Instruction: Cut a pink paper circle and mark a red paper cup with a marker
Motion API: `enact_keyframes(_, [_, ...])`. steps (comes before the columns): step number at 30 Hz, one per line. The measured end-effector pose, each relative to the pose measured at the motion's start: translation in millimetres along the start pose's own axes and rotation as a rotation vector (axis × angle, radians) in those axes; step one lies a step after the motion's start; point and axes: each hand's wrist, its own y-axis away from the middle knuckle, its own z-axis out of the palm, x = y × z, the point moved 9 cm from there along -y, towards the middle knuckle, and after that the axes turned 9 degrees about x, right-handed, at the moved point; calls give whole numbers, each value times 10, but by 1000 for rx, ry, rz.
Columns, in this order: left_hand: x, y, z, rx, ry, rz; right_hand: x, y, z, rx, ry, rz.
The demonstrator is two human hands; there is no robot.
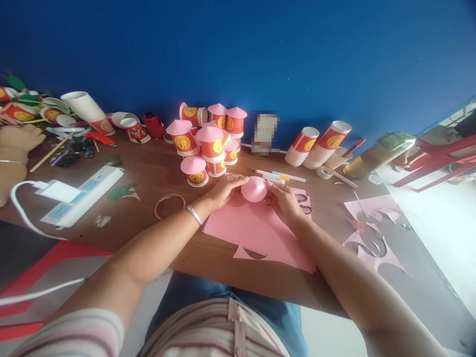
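Note:
Between my two hands is a small pink paper cone [254, 189], its tip facing me. My left hand [227, 191] pinches its left edge, and my right hand [283, 198] grips the right edge. Beneath them lie pink paper sheets [256, 230], one with curved cuts. Black-handled scissors [304, 204] rest by my right wrist, partly hidden. Just behind the cone are several markers [278, 176]. Beyond my left hand stand several red-and-white paper cups topped with pink cones, the nearest being a cone-topped cup [195, 171].
At the back right lean stacked paper cups [327, 144] beside a tape roll [325, 172] and a gold bottle [379, 154]. Pink scraps [375, 243] lie at right. On the left are a power strip [82, 196], a tape ring [170, 206] and another person's hand [22, 139].

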Motion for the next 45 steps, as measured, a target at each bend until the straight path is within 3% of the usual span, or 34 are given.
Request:
enact_keyframes(6, [37, 1, -63, 68, -50, 57, -2, 10, -27, 13, 48, -17])
enact_keyframes(12, [23, 20, -92, 114, -57, 1, -199, -33, -191, 125, 391, -305])
enact_keyframes(15, [27, 11, -96, 108, -91, 24, -208, -99, -246, 165, 521, -343])
enact_keyframes(20, [0, -37, -111, 65, -194, 55, -216, -133, -155, 114, 636, -381])
enact_keyframes(25, [45, 13, -124, -93, -341, 58, -174, -114, -75, 61, 760, -381])
enact_keyframes(28, [119, 133, -307, -70, -433, 40, -129, -117, -60, 44, 808, -376])
enact_keyframes(36, [260, 670, -1025, 115, -550, -84, -51, -158, -57, 39, 902, -363])
enact_keyframes(45, [468, 915, -1392, 214, -529, -83, -59, -162, -47, 54, 980, -362])
